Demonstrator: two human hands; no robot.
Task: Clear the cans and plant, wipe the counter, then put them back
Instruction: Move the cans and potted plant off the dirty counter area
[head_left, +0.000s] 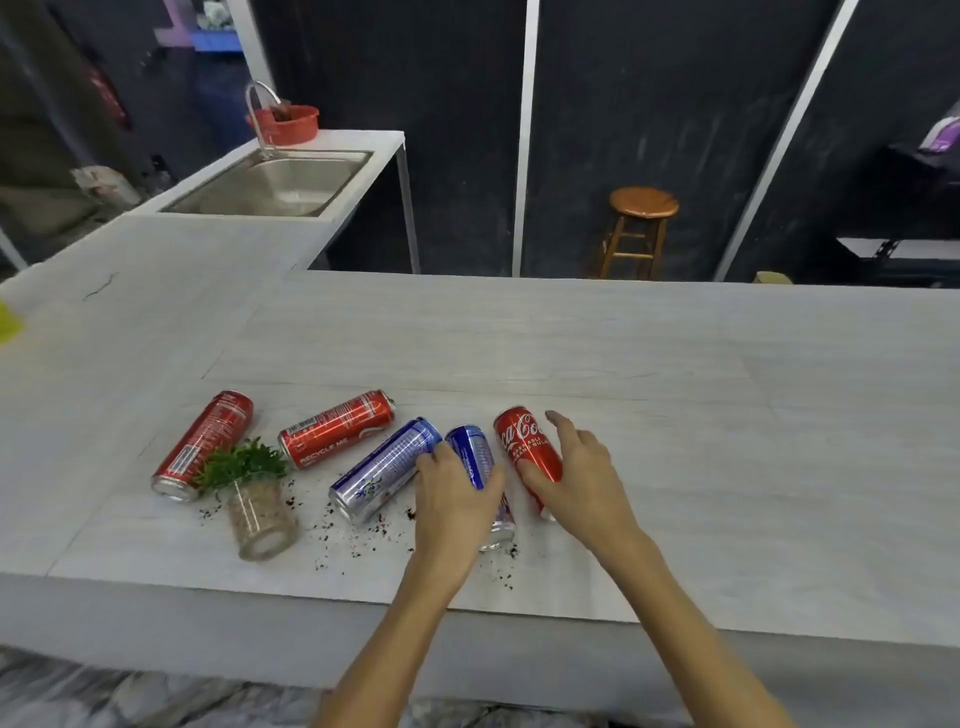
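Several cans lie on their sides on the pale counter (675, 415). My left hand (454, 504) grips a blue can (475, 457), fingers curled over it. My right hand (576, 480) closes around a red Coca-Cola can (524, 444), thumb on its near side, fingers reaching over the top. Another blue can (387, 470) lies just left of my left hand. Two more red cans (337, 428) (205, 444) lie further left. A small green plant in a glass jar (254, 499) lies tipped between them. Dark soil crumbs (358, 540) are scattered near the front edge.
A steel sink (280, 182) with a faucet and a red basin (288, 123) sits at the back left. A wooden stool (636, 228) stands behind the counter. Something yellow (8, 322) shows at the left edge.
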